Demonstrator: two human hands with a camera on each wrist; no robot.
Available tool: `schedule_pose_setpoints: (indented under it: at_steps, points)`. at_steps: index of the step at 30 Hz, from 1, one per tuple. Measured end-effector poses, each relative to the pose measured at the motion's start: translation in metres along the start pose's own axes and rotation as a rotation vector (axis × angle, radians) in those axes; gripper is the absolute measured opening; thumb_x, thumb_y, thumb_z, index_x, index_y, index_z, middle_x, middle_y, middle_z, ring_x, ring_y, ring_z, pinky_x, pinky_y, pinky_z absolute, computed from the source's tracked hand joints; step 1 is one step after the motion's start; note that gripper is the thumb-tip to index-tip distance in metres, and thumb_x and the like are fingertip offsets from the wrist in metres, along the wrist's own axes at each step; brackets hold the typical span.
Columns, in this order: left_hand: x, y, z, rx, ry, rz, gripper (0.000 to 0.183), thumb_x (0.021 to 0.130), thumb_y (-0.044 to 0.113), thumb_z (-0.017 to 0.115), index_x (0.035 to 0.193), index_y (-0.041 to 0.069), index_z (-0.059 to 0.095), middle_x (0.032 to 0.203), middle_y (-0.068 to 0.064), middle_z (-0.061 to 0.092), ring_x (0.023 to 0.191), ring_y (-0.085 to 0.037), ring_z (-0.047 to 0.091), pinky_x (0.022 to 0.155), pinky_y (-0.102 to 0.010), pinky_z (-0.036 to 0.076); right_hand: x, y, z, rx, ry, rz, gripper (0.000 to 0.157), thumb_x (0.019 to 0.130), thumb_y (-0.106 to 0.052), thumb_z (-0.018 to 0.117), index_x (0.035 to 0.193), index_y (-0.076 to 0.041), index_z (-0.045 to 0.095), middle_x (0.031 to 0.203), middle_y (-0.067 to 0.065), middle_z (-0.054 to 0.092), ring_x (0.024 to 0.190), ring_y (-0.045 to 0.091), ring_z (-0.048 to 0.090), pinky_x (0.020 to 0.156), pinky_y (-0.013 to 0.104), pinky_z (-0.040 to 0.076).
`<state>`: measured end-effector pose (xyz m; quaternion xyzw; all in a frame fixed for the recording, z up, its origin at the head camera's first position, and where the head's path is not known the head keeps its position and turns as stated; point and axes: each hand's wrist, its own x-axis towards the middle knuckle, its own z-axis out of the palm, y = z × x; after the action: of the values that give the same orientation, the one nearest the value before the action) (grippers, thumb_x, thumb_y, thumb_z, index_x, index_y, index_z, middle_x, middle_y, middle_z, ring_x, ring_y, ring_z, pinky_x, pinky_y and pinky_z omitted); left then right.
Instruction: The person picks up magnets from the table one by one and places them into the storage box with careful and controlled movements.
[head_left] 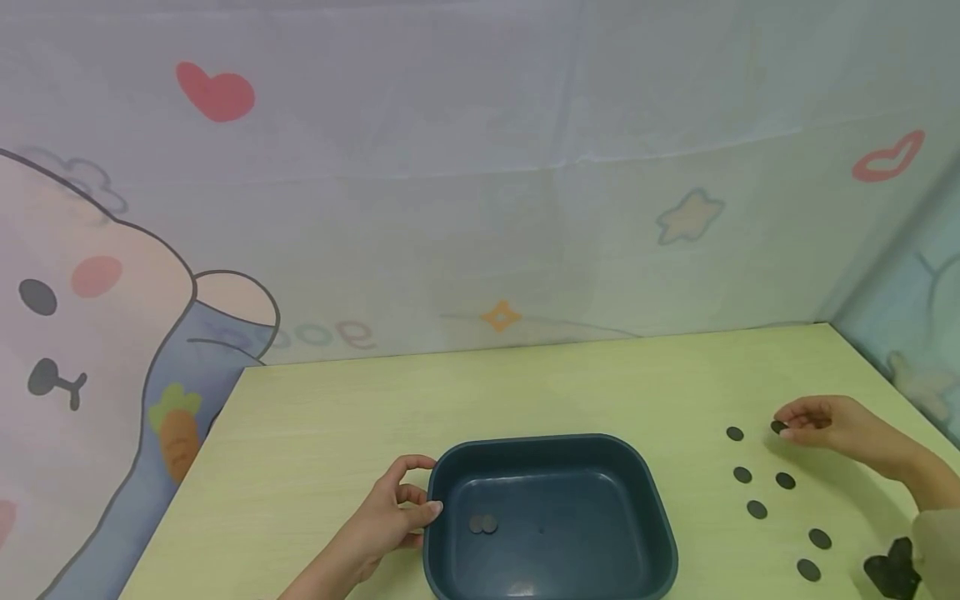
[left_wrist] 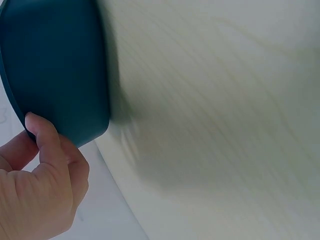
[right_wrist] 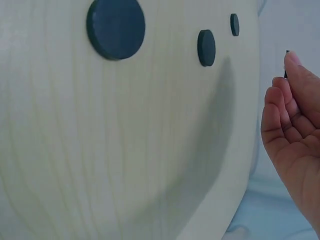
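Observation:
A dark blue-green plastic basin [head_left: 551,567] stands at the front middle of the table. My left hand [head_left: 393,512] grips its left rim, with the thumb on the near part of the edge; the left wrist view shows the basin's side wall [left_wrist: 55,70] beside the fingers. Two small dark discs [head_left: 490,523] lie close together on the basin's floor. At the right, my right hand [head_left: 840,429] pinches a black disc [head_left: 778,427] between thumb and fingertips, raised over the table. In the right wrist view only a sliver of that disc shows past the thumb.
Several black round discs [head_left: 757,509] lie scattered on the pale yellow table [head_left: 337,417] right of the basin. A black object [head_left: 892,569] is by the right sleeve. A printed cloth [head_left: 450,208] hangs behind the table and along its right side.

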<state>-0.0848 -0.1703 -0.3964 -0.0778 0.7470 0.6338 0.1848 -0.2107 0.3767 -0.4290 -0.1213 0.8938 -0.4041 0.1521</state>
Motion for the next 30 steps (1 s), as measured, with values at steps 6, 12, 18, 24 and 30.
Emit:
schedule_pose_setpoints:
  at_steps: [6, 12, 18, 24, 30]
  points:
    - [0.001, -0.001, 0.0, 0.007, 0.008, 0.0, 0.051, 0.087, 0.002, 0.062, 0.132, 0.009, 0.037, 0.084, -0.006, 0.047, 0.066, -0.015, 0.054, 0.056, -0.026, 0.048, 0.0, -0.015, -0.001, -0.018, 0.011, -0.048, 0.041, 0.09, -0.021, 0.062, 0.116, 0.011, 0.053, 0.099, 0.009, 0.06, 0.082, 0.007, 0.056, 0.071, 0.026, 0.05]
    - [0.001, -0.001, 0.0, 0.008, 0.01, -0.001, 0.052, 0.087, 0.002, 0.063, 0.131, 0.01, 0.038, 0.084, -0.007, 0.048, 0.066, -0.015, 0.054, 0.056, -0.026, 0.048, 0.0, -0.032, -0.001, -0.024, -0.012, -0.081, 0.039, 0.092, -0.022, 0.061, 0.116, 0.008, 0.054, 0.102, 0.011, 0.061, 0.085, 0.008, 0.058, 0.072, 0.027, 0.05]
    - [0.001, -0.002, 0.0, 0.016, 0.013, -0.006, 0.052, 0.087, 0.003, 0.063, 0.131, 0.01, 0.038, 0.085, -0.007, 0.048, 0.066, -0.015, 0.054, 0.055, -0.026, 0.047, 0.0, -0.044, 0.0, -0.005, -0.041, -0.145, 0.034, 0.091, -0.016, 0.061, 0.115, 0.009, 0.054, 0.101, 0.01, 0.062, 0.084, 0.009, 0.059, 0.072, 0.027, 0.05]
    - [0.001, -0.001, 0.001, 0.014, 0.014, -0.008, 0.051, 0.087, 0.002, 0.062, 0.131, 0.011, 0.038, 0.085, -0.007, 0.047, 0.066, -0.015, 0.054, 0.055, -0.026, 0.047, 0.001, -0.056, 0.002, 0.027, -0.089, -0.221, 0.029, 0.092, -0.009, 0.059, 0.114, 0.009, 0.054, 0.097, 0.003, 0.063, 0.083, 0.009, 0.059, 0.07, 0.026, 0.05]
    - [0.0, 0.0, 0.001, 0.014, 0.015, -0.009, 0.051, 0.088, 0.003, 0.062, 0.131, 0.011, 0.038, 0.084, -0.006, 0.047, 0.065, -0.015, 0.053, 0.055, -0.026, 0.047, 0.002, -0.071, 0.005, 0.041, -0.121, -0.267, 0.025, 0.091, -0.006, 0.059, 0.112, 0.007, 0.056, 0.094, 0.002, 0.063, 0.081, 0.011, 0.059, 0.067, 0.026, 0.05]
